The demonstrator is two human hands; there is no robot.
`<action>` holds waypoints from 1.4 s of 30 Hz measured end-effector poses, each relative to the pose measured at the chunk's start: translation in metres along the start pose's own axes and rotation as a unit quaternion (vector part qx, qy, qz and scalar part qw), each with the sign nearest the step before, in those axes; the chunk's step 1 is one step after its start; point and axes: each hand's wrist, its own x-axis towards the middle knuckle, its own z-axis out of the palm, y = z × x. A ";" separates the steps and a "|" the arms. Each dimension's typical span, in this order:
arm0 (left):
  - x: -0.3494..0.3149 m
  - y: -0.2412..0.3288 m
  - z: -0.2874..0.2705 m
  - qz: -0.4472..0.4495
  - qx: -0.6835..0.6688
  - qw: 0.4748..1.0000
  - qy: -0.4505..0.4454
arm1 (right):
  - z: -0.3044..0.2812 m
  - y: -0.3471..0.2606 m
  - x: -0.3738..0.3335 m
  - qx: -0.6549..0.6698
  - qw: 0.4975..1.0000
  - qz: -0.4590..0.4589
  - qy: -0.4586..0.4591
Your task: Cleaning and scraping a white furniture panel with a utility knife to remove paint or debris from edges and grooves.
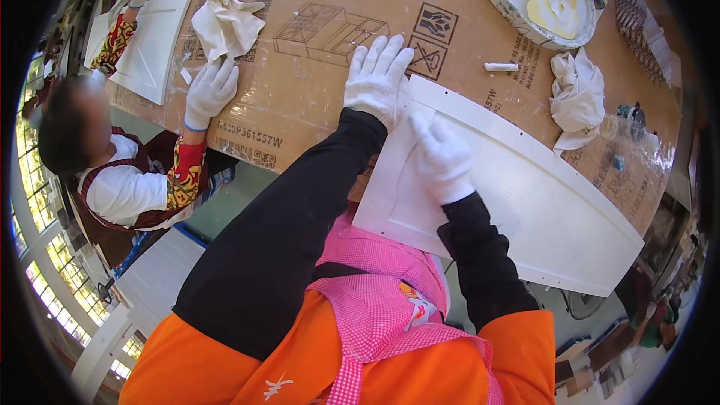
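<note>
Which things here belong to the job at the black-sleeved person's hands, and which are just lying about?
Seemingly in the job:
- white panel
- right hand, over it
- left hand, by its edge

Seemingly just lying about:
- crumpled white cloth
- short white stick
- round tub with a yellow sheet, though possibly in use

The pink apron (367, 313) is finely checked, with a cartoon print (417, 306) in white and orange (its details too small to tell). An orange top (202, 364) shows on both sides of the apron, with a white brushstroke-like mark (278, 385) to the apron's left. Beyond the apron, black sleeves (277, 232) lead to white knitted gloves (371, 97) on left hand (377, 75) and right hand (441, 154).
</note>
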 end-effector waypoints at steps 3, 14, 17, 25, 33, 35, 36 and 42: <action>-0.002 -0.001 -0.002 -0.002 -0.004 1.000 -0.004 | 0.008 -0.011 0.005 -0.005 1.000 0.020 0.012; -0.002 -0.001 0.000 -0.005 -0.013 1.000 -0.005 | 0.017 -0.029 -0.001 -0.037 0.992 0.117 0.038; 0.000 -0.001 0.001 -0.006 -0.011 1.000 -0.006 | 0.014 -0.027 0.001 -0.025 0.991 0.126 0.046; -0.001 -0.004 0.000 -0.008 -0.009 1.000 -0.007 | 0.020 -0.028 0.002 0.000 0.984 0.170 0.046; -0.002 -0.002 0.003 -0.001 -0.004 1.000 0.000 | 0.008 -0.039 0.009 -0.021 0.980 0.199 0.000; -0.001 -0.001 0.003 -0.005 0.002 1.000 -0.002 | 0.013 -0.045 0.009 -0.021 0.983 0.183 -0.006; 0.000 -0.001 0.003 -0.010 0.009 1.000 -0.003 | 0.015 -0.045 0.009 -0.019 0.986 0.165 -0.013; -0.001 -0.001 0.002 -0.001 0.010 1.000 0.008 | 0.015 -0.024 0.008 0.028 0.972 0.217 0.081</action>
